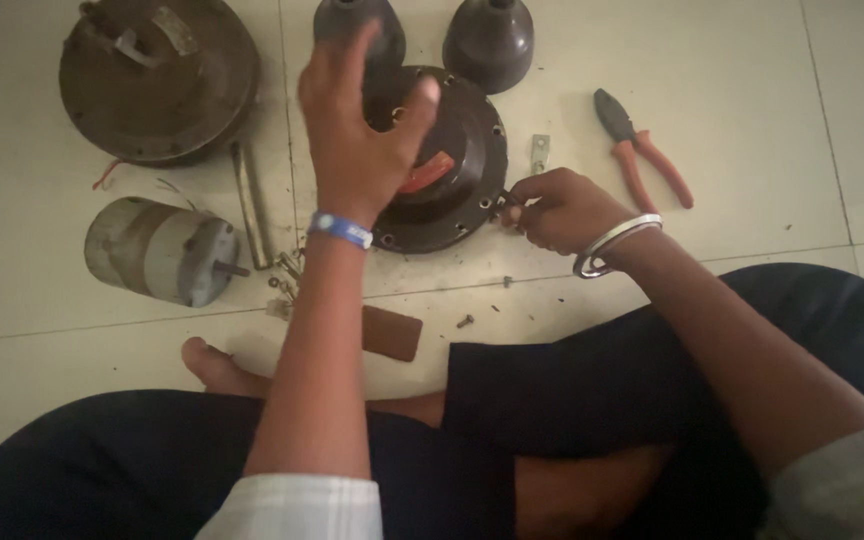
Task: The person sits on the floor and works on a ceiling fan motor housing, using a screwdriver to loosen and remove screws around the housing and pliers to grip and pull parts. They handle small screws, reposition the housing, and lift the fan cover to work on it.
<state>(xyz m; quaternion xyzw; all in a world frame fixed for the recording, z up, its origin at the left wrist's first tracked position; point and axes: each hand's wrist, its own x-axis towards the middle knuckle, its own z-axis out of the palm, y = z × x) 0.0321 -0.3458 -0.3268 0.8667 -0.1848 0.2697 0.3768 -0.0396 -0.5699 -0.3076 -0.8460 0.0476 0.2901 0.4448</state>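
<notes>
My left hand (357,135) reaches straight forward from my lap, wrist bent down, and lies over the top of the dark round motor housing (447,165), fingers and thumb spread and clamped on its upper dome; a blue wristband (340,229) circles that wrist. My right hand (557,208) comes in from the right with the forearm angled across my knee, fingers pinched together at the housing's lower right rim, on something too small for me to make out; a metal bangle (614,245) sits on that wrist. The housing rests on the pale tiled floor (772,90), just ahead of my crossed legs, with a red patch (424,175) showing on its face below my left palm. Two dark cone-shaped covers (490,40) stand just behind it. Far left lies a larger brown disc-shaped housing (157,80), and below it a grey cylindrical motor (157,250) on its side, shaft pointing right. A metal rod (252,205) lies between them and my left arm. Orange-handled pliers (642,150) lie to the right, apart from my right hand. A small brown rectangular block (390,333) sits near my foot, with loose screws (465,321) beside it. Open tile lies to the far right.
</notes>
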